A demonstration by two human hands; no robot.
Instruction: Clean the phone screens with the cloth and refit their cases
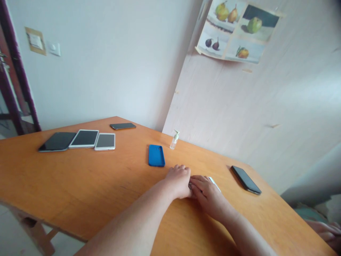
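My left hand (179, 180) is closed near the middle of the wooden table, its knuckles turned away from me. Right against it, my right hand (209, 195) has its fingers bent and pressed together at the left hand's thumb side. A small dark bit shows between the two hands; what they grip is hidden. Behind the right hand's fingers a white edge of a flat thing (214, 184) sticks out, mostly covered. Just beyond the left hand lies a blue phone case (156, 155), with a clear pump bottle (174, 140) standing behind it.
A dark phone (245, 179) lies to the right on the wooden table (106, 181). Further left are a black tablet (57, 141), a white tablet (84, 138), a smaller white-framed device (105, 141) and another dark phone (123, 126). Walls border the table's far edges.
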